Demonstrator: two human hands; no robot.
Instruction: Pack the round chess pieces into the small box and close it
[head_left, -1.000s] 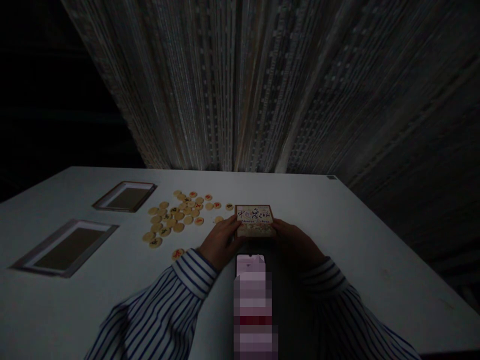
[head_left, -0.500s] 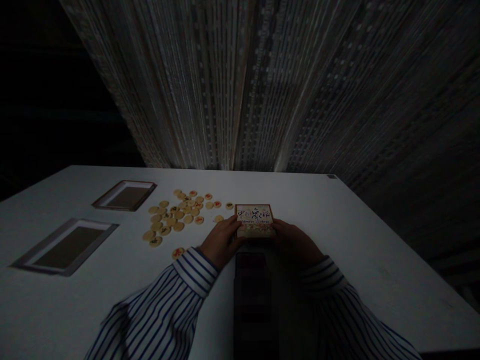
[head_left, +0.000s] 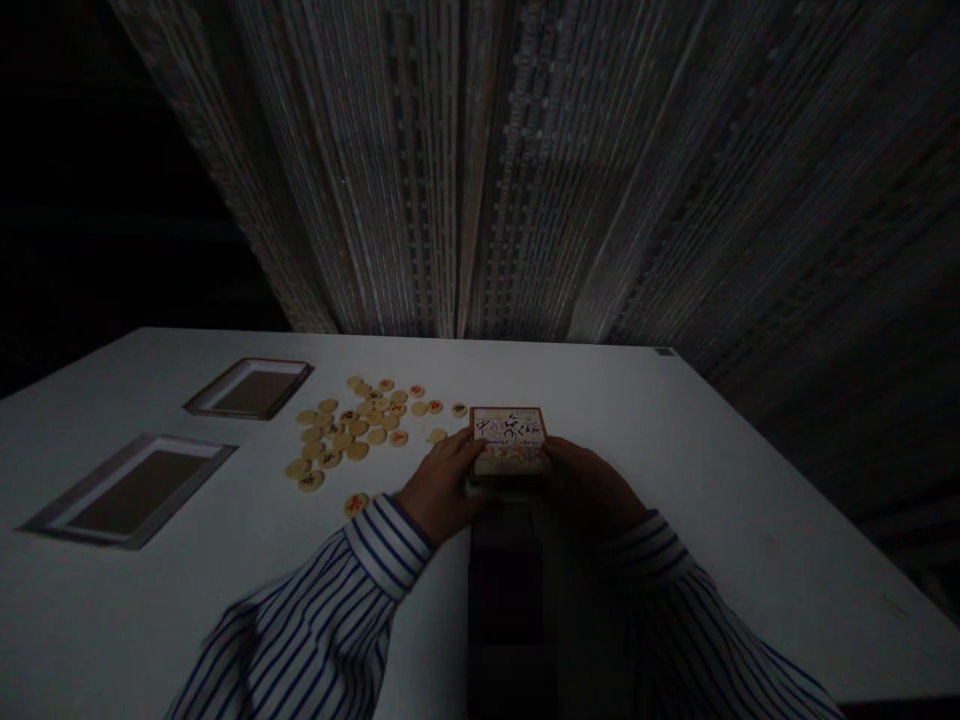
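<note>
A small box (head_left: 510, 445) with Chinese lettering and the word "chess" on its top is between my two hands at the middle of the white table. My left hand (head_left: 444, 487) grips its left side, fingers against the edge. On the opposite side, my right hand (head_left: 592, 487) holds the right edge, its palm in deep shadow. Many round wooden chess pieces (head_left: 358, 428) lie loosely spread to the left of the box, some showing red or black characters. A single red-marked piece (head_left: 356, 504) lies close to my left cuff.
Two shallow open trays rest on the left of the table (head_left: 750, 560): a smaller one (head_left: 259, 390) farther back and a larger one (head_left: 135, 492) nearer. A striped, patterned curtain (head_left: 480, 170) hangs behind the table. A dark shape lies below the box, between my forearms.
My left thumb has slipped down from the box's front edge to just below it. The box and my right hand have hardly moved.
</note>
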